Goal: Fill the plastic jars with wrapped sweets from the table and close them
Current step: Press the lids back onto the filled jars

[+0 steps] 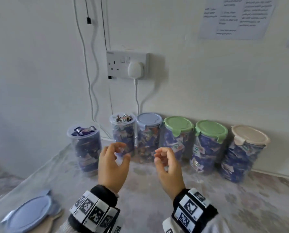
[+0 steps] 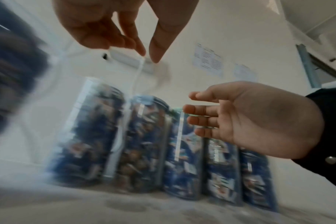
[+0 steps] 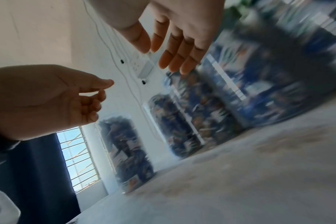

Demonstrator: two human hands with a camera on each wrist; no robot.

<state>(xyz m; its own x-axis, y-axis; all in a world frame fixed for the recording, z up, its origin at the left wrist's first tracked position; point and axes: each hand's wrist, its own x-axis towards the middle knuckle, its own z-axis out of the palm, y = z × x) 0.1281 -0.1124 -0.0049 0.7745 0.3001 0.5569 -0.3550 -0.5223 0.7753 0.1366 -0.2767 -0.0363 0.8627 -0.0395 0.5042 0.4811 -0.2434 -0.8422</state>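
Six clear plastic jars packed with blue-wrapped sweets stand in a row against the wall. The two at the left, the nearer open jar (image 1: 84,148) and the farther open jar (image 1: 123,133), have no lids. The others carry a blue lid (image 1: 149,119), two green lids (image 1: 178,125) (image 1: 211,130) and a beige lid (image 1: 250,135). My left hand (image 1: 122,152) (image 2: 149,56) and right hand (image 1: 158,156) (image 3: 153,51) hover side by side in front of the row, fingers loosely curled, holding nothing and touching no jar.
A loose blue lid (image 1: 29,214) lies at the table's near left corner, on top of a beige lid (image 1: 55,219). A wall socket (image 1: 123,64) with a white plug and hanging cables sits above the jars. Patterned cloth (image 1: 224,207) covers the table.
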